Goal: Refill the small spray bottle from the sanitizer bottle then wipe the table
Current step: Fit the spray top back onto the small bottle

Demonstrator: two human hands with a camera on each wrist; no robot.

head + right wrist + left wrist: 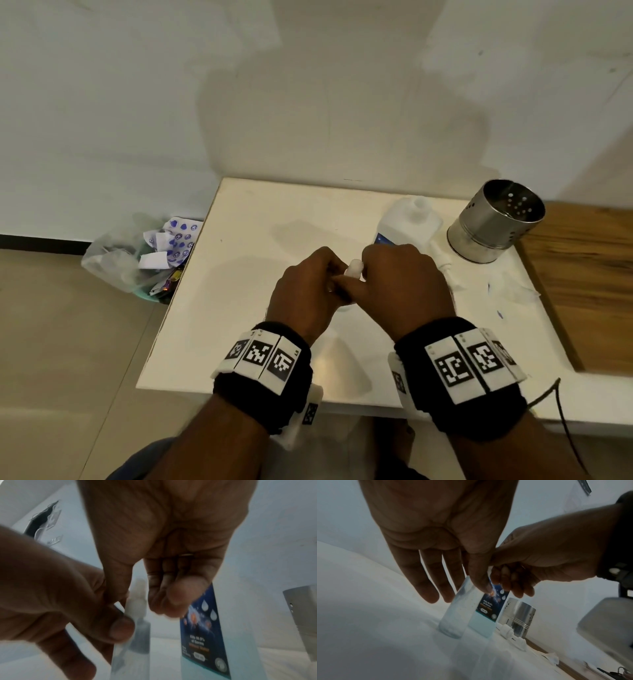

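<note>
The small clear spray bottle (453, 616) stands on the white table (246, 308) between both hands. My left hand (334, 279) pinches its upper body with the thumb (120, 627). My right hand (359, 270) holds the white spray head (139, 592) on top between thumb and curled fingers. Only the head's tip (354, 266) shows in the head view. Just behind stands the larger sanitizer bottle (407, 221) with a blue label (488, 607) and an uncapped neck. Its white cap (506, 630) lies on the table beside it.
A perforated steel cup (496, 222) stands at the back right, next to a wooden surface (589, 274). Crumpled white tissue (513, 291) lies right of my hands. A bin with a plastic liner and paper scraps (137, 253) sits on the floor, left of the table.
</note>
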